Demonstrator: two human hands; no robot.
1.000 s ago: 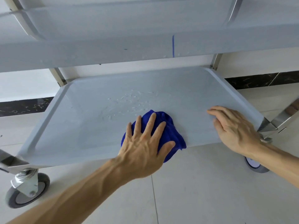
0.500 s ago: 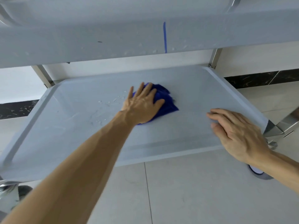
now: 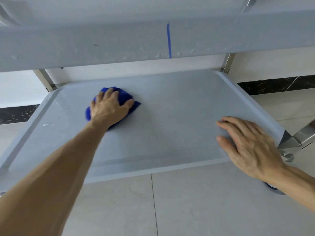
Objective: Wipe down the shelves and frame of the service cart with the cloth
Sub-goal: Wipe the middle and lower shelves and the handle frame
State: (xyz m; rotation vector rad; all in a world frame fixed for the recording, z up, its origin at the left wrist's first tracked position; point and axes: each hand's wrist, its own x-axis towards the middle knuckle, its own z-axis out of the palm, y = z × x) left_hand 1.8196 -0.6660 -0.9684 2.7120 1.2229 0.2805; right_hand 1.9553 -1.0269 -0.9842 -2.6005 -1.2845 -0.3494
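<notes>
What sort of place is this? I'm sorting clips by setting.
Probably an indoor service or utility area: tiled floor, pale wall with dark marble-look skirting, and a wheeled grey service cart.

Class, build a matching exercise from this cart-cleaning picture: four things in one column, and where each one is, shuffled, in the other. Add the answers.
Things
1. cloth
2. left hand
3. right hand
4. blue line

Places
A. flat on the lower shelf, near its right front corner
B. on the front edge of the upper shelf
C. pressed on top of the cloth
D. bunched on the lower shelf, towards the back left

Pairs: 1-D, 2-C, 3-A, 4-B
</notes>
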